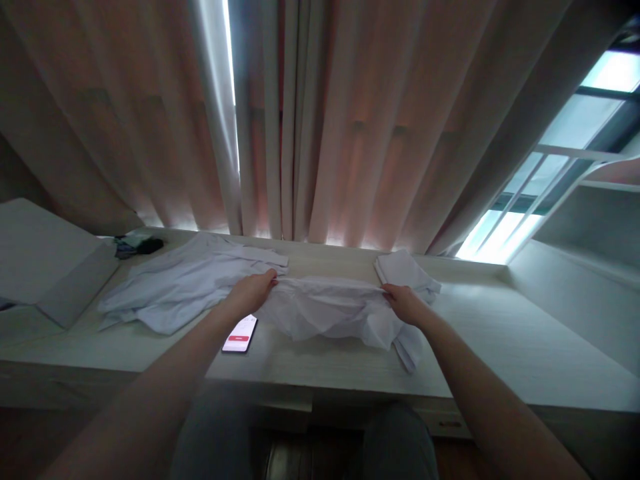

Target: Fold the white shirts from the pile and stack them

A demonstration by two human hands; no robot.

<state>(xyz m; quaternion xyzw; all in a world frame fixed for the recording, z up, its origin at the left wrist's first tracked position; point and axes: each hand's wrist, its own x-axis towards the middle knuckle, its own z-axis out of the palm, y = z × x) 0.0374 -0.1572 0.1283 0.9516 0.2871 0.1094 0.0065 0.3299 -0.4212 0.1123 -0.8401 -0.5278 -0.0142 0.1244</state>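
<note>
A white cloth garment (330, 310) is stretched between my two hands over the desk. My left hand (257, 291) pinches its upper left corner, and my right hand (400, 300) pinches the upper right one. The garment's lower part hangs in loose folds, with a narrow end drooping at the right. Beyond my right hand lies a folded white cloth (405, 270). Spread on the desk left of my left hand is a crumpled white garment (180, 283). A phone (240, 335) with a lit screen rests below my left wrist.
The pale desk (500, 333) has a drawer below its front edge. A white box-like object (55, 267) stands at the far left, beside small dark cloth items (137, 245). Long curtains (390, 133) hang behind, and a white panel (575, 293) borders the right side.
</note>
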